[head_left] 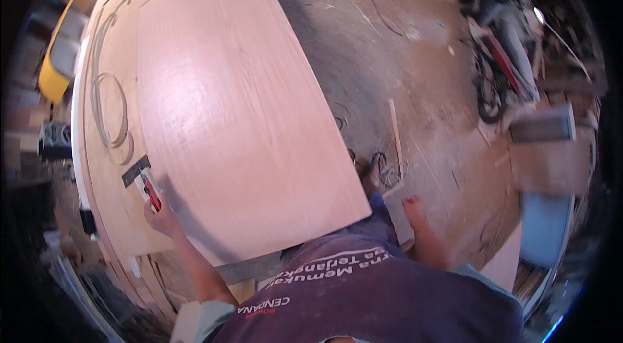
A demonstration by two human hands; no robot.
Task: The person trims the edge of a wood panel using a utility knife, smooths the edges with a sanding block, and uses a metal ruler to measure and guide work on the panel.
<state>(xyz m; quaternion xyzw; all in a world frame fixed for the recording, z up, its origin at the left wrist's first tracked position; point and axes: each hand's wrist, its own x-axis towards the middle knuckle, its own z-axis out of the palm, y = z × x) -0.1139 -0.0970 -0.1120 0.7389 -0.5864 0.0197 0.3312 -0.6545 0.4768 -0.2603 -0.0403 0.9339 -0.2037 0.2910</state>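
My left hand (162, 214) is at the near left of the board, its fingers closed around a red utility knife (153, 197). Directly beyond the knife, in line with it, is a scraper with a wide dark blade (135, 172) and a pale handle, seemingly in the same grip. A large pale wood-grain panel (240, 109) lies on the workbench, its near edge close to my body. Off to the right of the panel, my right hand (413, 204) hangs over the floor, fingers curled in, with nothing visible in it.
Thin looped strips (111, 112) lie on the bench (123, 213) left of the panel. Wood offcuts (395, 129) and cables (388, 174) litter the concrete floor (363, 64). A motorbike (503, 61) stands at the far right. A yellow curved object (54, 77) is beyond the bench.
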